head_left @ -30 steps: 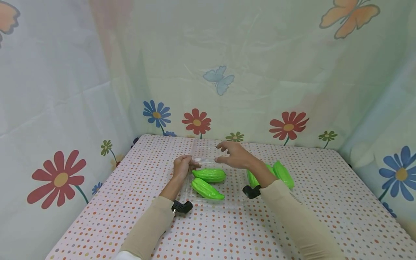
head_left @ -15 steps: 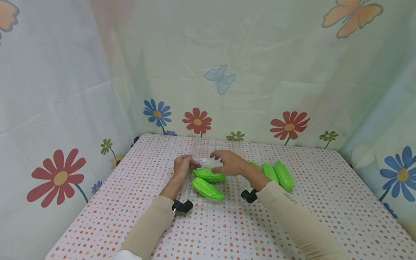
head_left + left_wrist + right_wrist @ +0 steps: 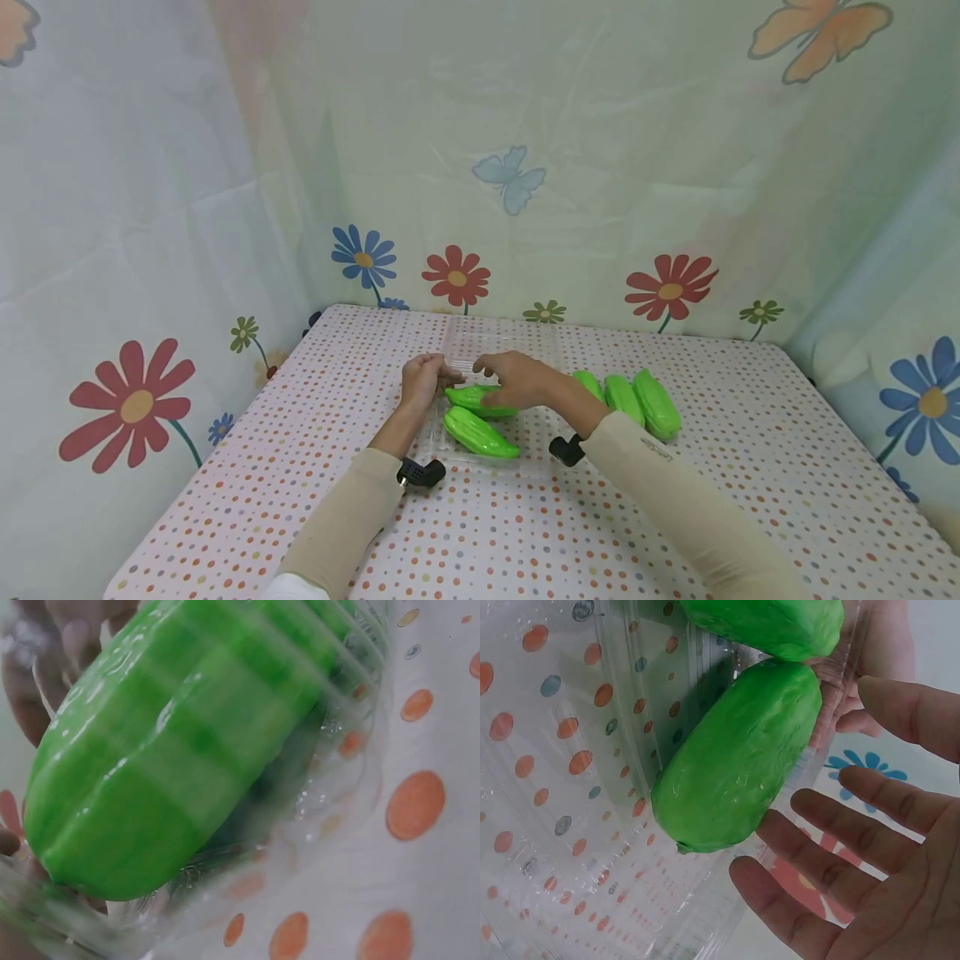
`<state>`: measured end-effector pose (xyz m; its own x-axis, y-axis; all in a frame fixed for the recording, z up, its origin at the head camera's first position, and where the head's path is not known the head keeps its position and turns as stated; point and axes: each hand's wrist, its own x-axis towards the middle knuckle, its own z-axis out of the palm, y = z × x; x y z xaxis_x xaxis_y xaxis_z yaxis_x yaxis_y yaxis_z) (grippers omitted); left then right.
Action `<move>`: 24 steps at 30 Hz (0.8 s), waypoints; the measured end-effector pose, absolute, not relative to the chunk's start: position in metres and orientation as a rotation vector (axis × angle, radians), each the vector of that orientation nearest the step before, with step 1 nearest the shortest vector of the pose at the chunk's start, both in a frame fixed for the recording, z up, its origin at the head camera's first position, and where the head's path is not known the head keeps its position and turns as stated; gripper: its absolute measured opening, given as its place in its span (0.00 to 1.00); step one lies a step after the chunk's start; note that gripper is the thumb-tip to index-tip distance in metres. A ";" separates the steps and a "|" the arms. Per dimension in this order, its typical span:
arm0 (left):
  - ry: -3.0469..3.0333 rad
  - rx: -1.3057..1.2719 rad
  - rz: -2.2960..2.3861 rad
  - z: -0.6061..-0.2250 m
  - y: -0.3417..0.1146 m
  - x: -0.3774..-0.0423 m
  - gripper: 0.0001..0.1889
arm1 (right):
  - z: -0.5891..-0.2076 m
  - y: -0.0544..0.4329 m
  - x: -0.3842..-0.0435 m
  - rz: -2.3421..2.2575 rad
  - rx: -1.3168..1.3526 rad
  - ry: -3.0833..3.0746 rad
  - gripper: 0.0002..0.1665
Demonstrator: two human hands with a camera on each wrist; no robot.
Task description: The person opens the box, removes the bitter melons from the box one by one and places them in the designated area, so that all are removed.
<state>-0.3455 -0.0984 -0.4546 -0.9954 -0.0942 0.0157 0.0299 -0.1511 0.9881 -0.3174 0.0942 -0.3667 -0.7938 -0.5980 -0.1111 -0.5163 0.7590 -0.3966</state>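
Two green ridged bitter melons lie inside a clear plastic box (image 3: 536, 446) in the head view. One is the rear bitter melon (image 3: 465, 400), the other the front bitter melon (image 3: 480, 435). At the box's left side, my left hand (image 3: 422, 383) holds the wall with curled fingers. My right hand (image 3: 517, 379) hovers over the rear melon, partly covering it. In the right wrist view its fingers (image 3: 847, 832) are spread, with fingertips right beside a bitter melon (image 3: 735, 757). A bitter melon (image 3: 172, 742) fills much of the left wrist view, seen through clear plastic.
The box's clear lid (image 3: 502, 335) lies folded back behind it. To the right, three more bitter melons (image 3: 624, 398) lie side by side on the dotted tablecloth (image 3: 510, 542). Flowered curtains (image 3: 570, 183) stand round the table's back and sides.
My right hand has come down and left from over the lid to the rear bitter melon, with nothing in it. The left hand has stayed at the box's side.
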 end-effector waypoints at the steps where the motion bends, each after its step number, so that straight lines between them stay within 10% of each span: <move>1: -1.988 0.079 -2.321 -0.455 -0.098 -0.346 0.18 | -0.366 0.093 -0.318 -0.493 -0.879 2.727 0.33; 24: -1.970 0.095 -2.329 -0.454 -0.097 -0.349 0.16 | -0.366 0.075 -0.315 -0.159 -0.769 2.745 0.34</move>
